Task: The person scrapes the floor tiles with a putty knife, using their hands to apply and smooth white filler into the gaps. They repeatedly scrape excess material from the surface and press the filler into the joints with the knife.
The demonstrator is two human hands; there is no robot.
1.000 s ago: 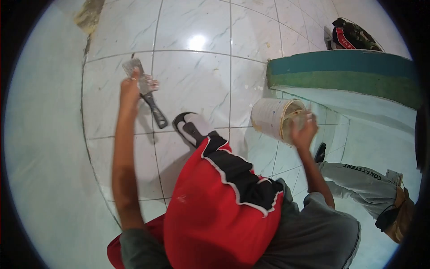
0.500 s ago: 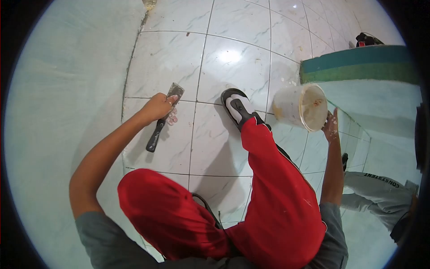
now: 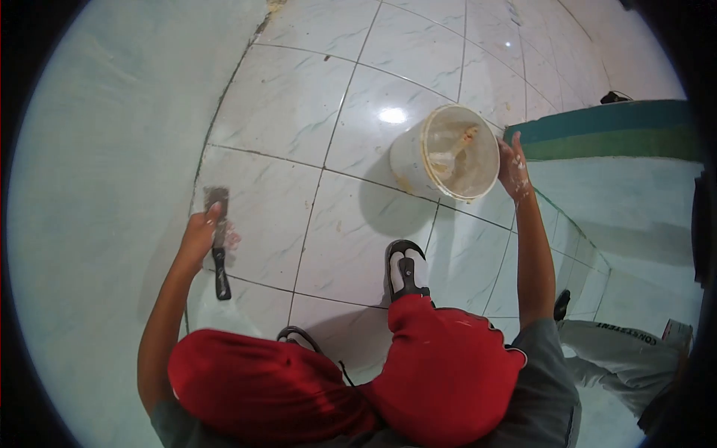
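On the left, my left hand (image 3: 198, 239) is closed around a putty knife (image 3: 222, 272), its black handle pointing down toward me and its stained blade (image 3: 216, 196) up past my thumb. The white tiled floor lies under it. At the right, my right hand (image 3: 514, 170), flecked with white, grips the side of a white plastic bucket (image 3: 409, 160) near its rim. The bucket tilts so that its mouth faces me, and whitish residue coats the inside. A tool with a worn, orange-brown end (image 3: 469, 136) leans inside it. A shadow falls on the tiles below the bucket.
A pale wall (image 3: 104, 187) runs along the left. To the right is a low ledge with a green-striped edge (image 3: 605, 131). Another person's grey-trousered leg (image 3: 612, 343) shows at lower right. My sandalled foot (image 3: 407, 269) stands between my hands.
The bucket and my right hand have swung left and forward, turning its mouth more toward me. My left hand has moved left and nearer me with the putty knife. My view and legs have shifted.
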